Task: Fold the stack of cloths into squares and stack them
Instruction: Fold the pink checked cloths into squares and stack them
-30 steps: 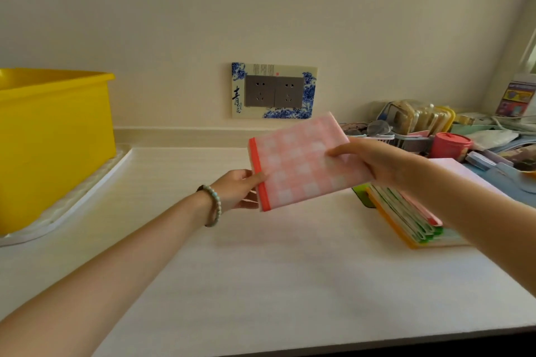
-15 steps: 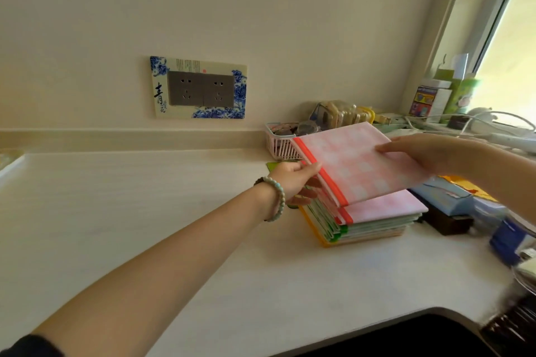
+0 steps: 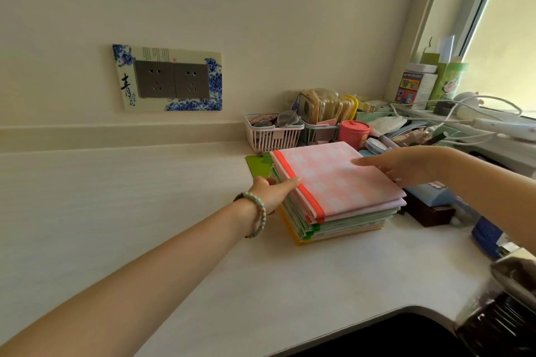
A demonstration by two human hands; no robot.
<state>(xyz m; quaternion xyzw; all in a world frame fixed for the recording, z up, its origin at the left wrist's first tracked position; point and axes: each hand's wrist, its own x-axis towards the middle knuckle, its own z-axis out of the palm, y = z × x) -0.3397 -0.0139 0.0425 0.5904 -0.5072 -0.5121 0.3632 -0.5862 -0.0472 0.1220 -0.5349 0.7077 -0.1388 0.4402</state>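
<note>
A folded pink checked cloth (image 3: 327, 180) with an orange edge lies on top of a stack of folded cloths (image 3: 342, 224) in pink, green and yellow on the white counter (image 3: 145, 211). My left hand (image 3: 274, 191) touches the stack's left side with its thumb against the orange edge. My right hand (image 3: 406, 166) lies with straight fingers at the top cloth's right side.
Behind the stack stand a pink basket (image 3: 272, 136), a red tin (image 3: 353, 132) and a clutter of packets and cables toward the window. A dark box (image 3: 429, 211) and blue items sit just right of the stack. A dark sink edge (image 3: 406, 333) curves at the bottom right.
Both hands carried the pink cloth rightward and lowered it onto the stack. The view swung right, so the yellow bin left the frame.
</note>
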